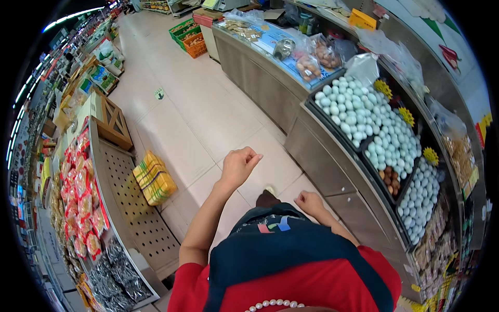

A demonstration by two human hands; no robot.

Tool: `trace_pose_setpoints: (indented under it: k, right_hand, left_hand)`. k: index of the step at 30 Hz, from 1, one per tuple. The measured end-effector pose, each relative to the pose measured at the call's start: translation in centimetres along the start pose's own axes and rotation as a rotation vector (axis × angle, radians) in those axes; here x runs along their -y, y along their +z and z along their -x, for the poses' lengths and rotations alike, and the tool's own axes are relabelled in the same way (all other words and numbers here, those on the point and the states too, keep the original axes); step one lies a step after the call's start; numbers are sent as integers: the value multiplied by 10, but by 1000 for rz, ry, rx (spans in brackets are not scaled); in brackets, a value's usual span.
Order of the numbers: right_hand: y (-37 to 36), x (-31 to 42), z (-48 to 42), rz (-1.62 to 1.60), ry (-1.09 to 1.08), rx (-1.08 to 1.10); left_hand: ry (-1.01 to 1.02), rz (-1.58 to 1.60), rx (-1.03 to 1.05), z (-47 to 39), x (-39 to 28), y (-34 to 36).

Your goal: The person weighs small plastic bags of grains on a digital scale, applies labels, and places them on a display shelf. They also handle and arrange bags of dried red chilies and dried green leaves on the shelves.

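Note:
My left hand point(241, 165) is raised ahead of my body over the tiled floor, its fingers curled and nothing visible in it. My right hand point(310, 202) hangs lower, beside my dark apron point(280, 234) and near the cabinet front, also loosely curled with nothing visible in it. Neither hand touches any goods. To the right, pale blue-green eggs point(351, 105) fill dark trays on the counter, with a few brown eggs point(390, 180) among them. On the left, red-and-clear packets point(82, 187) lie on a display stand.
A yellow plaid bundle point(155, 177) sits on the floor against the perforated stand side point(136, 202). A wooden crate point(113, 121) stands beyond it. Farther up the aisle are an orange basket point(195, 46) and green baskets. Bagged eggs point(308, 67) rest on the right counter point(265, 78).

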State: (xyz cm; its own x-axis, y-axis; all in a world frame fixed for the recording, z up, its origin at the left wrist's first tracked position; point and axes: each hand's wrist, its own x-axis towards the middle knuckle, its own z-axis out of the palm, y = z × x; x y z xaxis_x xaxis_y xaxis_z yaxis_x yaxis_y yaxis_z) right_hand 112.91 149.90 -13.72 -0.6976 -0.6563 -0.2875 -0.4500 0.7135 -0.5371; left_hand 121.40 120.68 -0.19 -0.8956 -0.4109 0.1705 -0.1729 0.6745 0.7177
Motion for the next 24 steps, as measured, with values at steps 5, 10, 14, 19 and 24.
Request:
trace_pose_setpoints:
  k: [5,10,14,19,24]
  right_hand:
    - [-51,59,-205,-115,-169,-22]
    - [-97,136,-403,-203,-368,-17]
    - [-117,181,-526,-362,-313,-23]
    - [-108,167,-651,-269,-199,32]
    - [-137,175,-758,-279,-16,-37]
  left_hand:
    - [-52,24,-48,-139,56,3]
    - [-169,-1,-127,-238,155,-17]
    - [-358,41,-66,-312,247,-47]
    - [-365,81,-121,-445,334,-89]
    - [-348,222,-91,-576,366,-113]
